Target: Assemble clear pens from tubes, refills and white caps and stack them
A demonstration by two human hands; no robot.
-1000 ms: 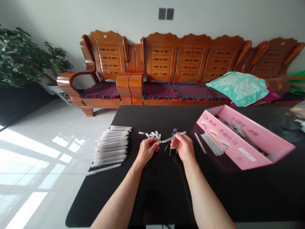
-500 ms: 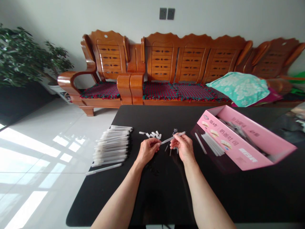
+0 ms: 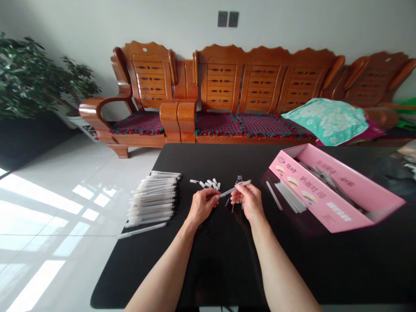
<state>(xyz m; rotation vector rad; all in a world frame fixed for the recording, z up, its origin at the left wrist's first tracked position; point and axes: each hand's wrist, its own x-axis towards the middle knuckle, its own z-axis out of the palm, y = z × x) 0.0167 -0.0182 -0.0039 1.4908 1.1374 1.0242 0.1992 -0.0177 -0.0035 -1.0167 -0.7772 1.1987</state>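
My right hand point(image 3: 247, 201) is closed round a thin white pen barrel point(image 3: 234, 188), which slants up to the right above the black table point(image 3: 227, 268). My left hand point(image 3: 202, 204) pinches at the barrel's left tip; what its fingers hold there is too small to name. Just beyond my left hand lies a small heap of white pen caps point(image 3: 208, 183). Under my right hand lie a few dark refills point(image 3: 233, 203).
A stack of white pens point(image 3: 152, 199) lies at the table's left edge, one stray pen point(image 3: 141, 230) in front of it. A pink open box point(image 3: 338, 190) sits at right, with several white barrels point(image 3: 286, 195) beside it. Wooden sofas stand behind; a plant is at left.
Both hands have shifted very slightly left while staying together on the barrel. Nothing else has moved.
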